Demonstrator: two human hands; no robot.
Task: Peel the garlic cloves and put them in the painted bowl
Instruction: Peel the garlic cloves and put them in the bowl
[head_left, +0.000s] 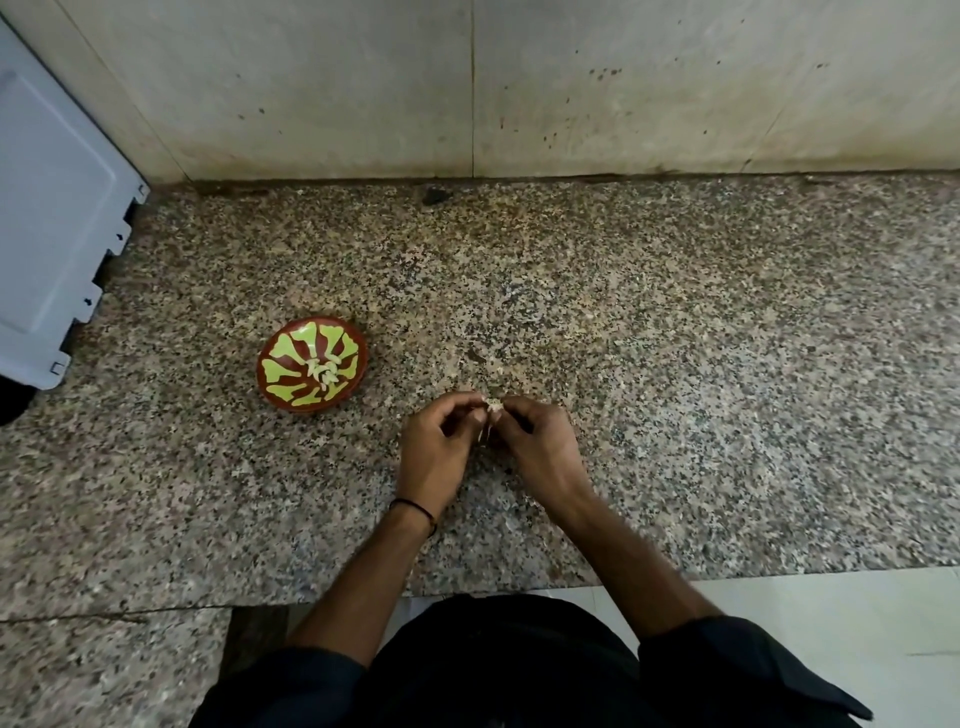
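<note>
Granite counter (675, 364): speckled brown and grey, under the left hand (434, 447) and the right hand (540, 441), spreading wide to both sides of them.
Tiled wall (623, 93): pale, flecked with dark stains, well beyond the fingertips, meeting the counter's back edge.
White panel (52, 208): far out to the left of the left hand, with a stepped, notched edge; cut off by the frame, so hard to say what it belongs to.
Dark clothing (493, 665): black, below the forearms, sleeves ending near the elbows; covers the middle of the counter's front edge.
Floor tile (831, 613): white, below and to the right of the right forearm.
Left hand: fingers curled, thumb and forefinger pinching the garlic clove (493, 404) from the left.
Right hand: curled likewise, pinching the same clove from the right, fingertips almost meeting the left hand's.
Painted bowl (275, 371): red-brown with yellow-green strokes, on the counter to the left of the left hand and a little beyond it, apart from it, nothing between.
Peeled cloves (324, 374): small pale heap in the bowl's middle; number hard to make out.
Black thread (415, 512): round the left wrist.
Garlic clove: pale, held just above the counter, mostly hidden by fingertips; cannot tell how much skin is left on it.
Skin sliver (485, 431): thin, pale, hanging down between the hands; blurred.
</note>
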